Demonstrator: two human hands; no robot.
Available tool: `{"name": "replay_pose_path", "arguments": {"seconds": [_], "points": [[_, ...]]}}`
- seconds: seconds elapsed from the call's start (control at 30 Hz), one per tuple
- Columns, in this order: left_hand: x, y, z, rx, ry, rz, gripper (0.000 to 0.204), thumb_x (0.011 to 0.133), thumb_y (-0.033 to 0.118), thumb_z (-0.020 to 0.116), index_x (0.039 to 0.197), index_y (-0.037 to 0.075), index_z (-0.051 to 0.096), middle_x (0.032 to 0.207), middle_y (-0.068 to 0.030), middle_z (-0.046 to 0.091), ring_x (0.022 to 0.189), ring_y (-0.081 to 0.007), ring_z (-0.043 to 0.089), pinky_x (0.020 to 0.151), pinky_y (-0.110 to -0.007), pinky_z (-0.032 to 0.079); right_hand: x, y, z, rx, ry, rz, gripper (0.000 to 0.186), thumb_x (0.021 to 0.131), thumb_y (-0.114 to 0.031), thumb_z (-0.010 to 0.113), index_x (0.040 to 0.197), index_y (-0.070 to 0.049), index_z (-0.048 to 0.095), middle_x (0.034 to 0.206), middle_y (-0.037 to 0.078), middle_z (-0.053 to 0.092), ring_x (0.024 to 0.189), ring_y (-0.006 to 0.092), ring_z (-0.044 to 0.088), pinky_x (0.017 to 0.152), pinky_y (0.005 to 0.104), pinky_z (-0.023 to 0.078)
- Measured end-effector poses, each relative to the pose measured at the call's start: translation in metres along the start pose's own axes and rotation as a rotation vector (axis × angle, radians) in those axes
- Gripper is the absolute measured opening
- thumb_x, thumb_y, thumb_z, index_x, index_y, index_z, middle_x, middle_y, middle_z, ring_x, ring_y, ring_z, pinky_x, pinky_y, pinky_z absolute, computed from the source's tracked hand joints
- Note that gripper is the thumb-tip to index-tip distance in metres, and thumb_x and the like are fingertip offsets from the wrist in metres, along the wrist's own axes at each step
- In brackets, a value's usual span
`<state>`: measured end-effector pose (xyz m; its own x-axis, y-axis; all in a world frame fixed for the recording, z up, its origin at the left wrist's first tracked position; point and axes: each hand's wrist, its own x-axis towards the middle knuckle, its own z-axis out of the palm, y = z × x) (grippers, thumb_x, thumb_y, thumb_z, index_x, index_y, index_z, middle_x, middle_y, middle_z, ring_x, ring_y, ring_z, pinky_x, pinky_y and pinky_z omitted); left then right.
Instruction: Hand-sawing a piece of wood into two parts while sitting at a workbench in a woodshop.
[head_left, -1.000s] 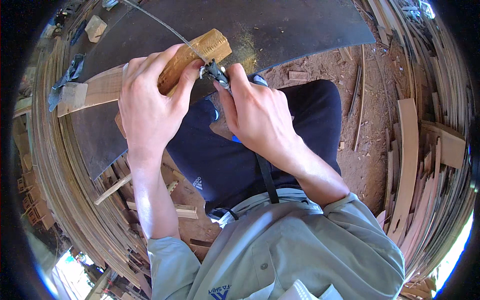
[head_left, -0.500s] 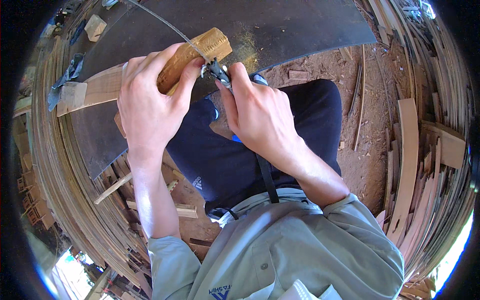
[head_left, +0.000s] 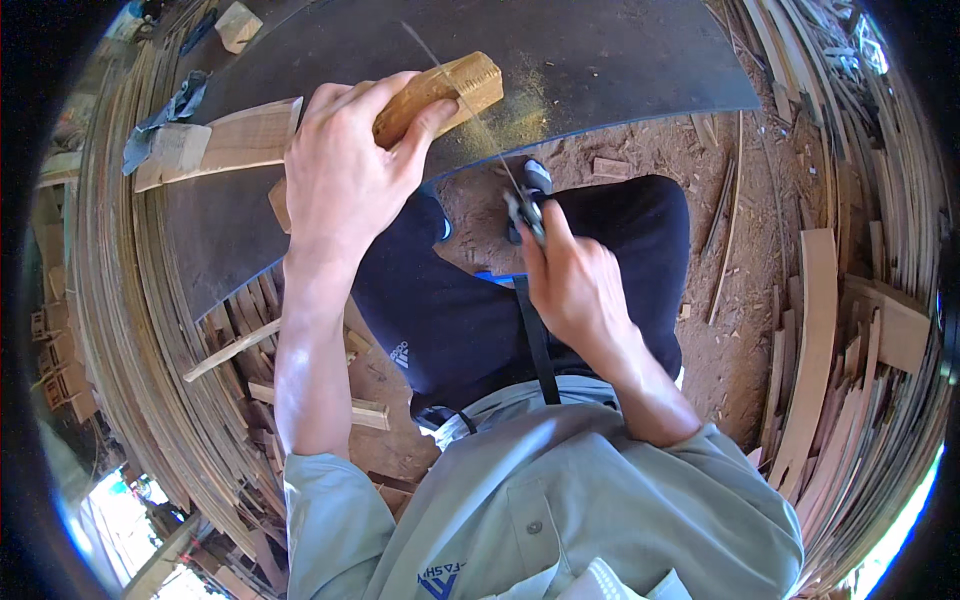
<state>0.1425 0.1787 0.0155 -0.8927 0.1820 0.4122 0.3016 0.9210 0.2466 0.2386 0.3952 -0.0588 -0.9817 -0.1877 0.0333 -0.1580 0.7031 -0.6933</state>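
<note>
My left hand (head_left: 345, 185) is closed around a squared wooden block (head_left: 483, 84) and holds it at the dark tabletop, thumb along its near side. In my right hand (head_left: 582, 280) is the dark handle of a thin-bladed handsaw (head_left: 527, 212). Its narrow blade, seen nearly edge-on, runs up and away to the left across the block near its right end. Short dark marks show on top of the block beside the blade. Yellowish sawdust (head_left: 528, 105) lies on the tabletop to the right of the block.
The dark tabletop (head_left: 620, 60) ends in a curved near edge above my knees. A pale board (head_left: 250, 138), a bluish rag (head_left: 178, 105) and a small wood block (head_left: 238, 27) are at the left. Stacked wood strips (head_left: 130, 300) flank both sides; scraps litter the earth floor (head_left: 735, 370).
My right hand has drawn the saw back toward me and to the right, so its handle is now well away from the block. The left hand keeps its grip on the block.
</note>
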Motion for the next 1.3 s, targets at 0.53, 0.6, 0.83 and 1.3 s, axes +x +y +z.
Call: {"name": "replay_pose_path", "arguments": {"seconds": [0.53,0.6,0.83,1.3], "points": [[-0.001,0.004,-0.006,-0.022,-0.018,-0.061,0.047,0.098,0.047,0.076,0.123,0.008,0.080,0.109,-0.0100,0.081,0.111,-0.0288,0.073,0.091,-0.044,0.062,0.051,-0.017,-0.013,0.008,0.150,-0.194,0.027,0.110,-0.027,0.060,0.107,-0.001,0.051,0.063,0.025,0.064,0.060,0.0486,0.066,0.053,0.0580,0.052],[-0.002,0.005,-0.005,-0.015,-0.028,-0.072,0.047,0.097,0.046,0.076,0.123,0.007,0.080,0.110,-0.0103,0.081,0.111,-0.0287,0.073,0.090,-0.044,0.062,0.064,-0.022,-0.009,-0.019,0.164,-0.187,0.027,0.111,-0.027,0.058,0.108,-0.001,0.051,0.063,0.026,0.064,0.059,0.0486,0.067,0.053,0.0581,0.052],[-0.001,0.003,-0.008,-0.033,-0.032,-0.110,0.046,0.096,0.047,0.078,0.122,0.008,0.080,0.107,-0.0094,0.081,0.111,-0.0267,0.073,0.090,-0.043,0.063,0.068,-0.030,-0.002,-0.093,0.180,-0.172,0.026,0.111,-0.027,0.058,0.110,-0.002,0.051,0.062,0.024,0.065,0.057,0.0471,0.067,0.052,0.0573,0.054],[-0.007,0.005,-0.009,0.020,0.012,-0.085,0.046,0.099,0.051,0.073,0.119,0.010,0.081,0.107,-0.0067,0.081,0.111,-0.0267,0.073,0.087,-0.044,0.065,-0.040,0.015,-0.003,0.021,0.053,-0.068,0.025,0.109,-0.021,0.061,0.115,0.002,0.053,0.065,0.029,0.064,0.060,0.0504,0.066,0.051,0.0597,0.050]]}}
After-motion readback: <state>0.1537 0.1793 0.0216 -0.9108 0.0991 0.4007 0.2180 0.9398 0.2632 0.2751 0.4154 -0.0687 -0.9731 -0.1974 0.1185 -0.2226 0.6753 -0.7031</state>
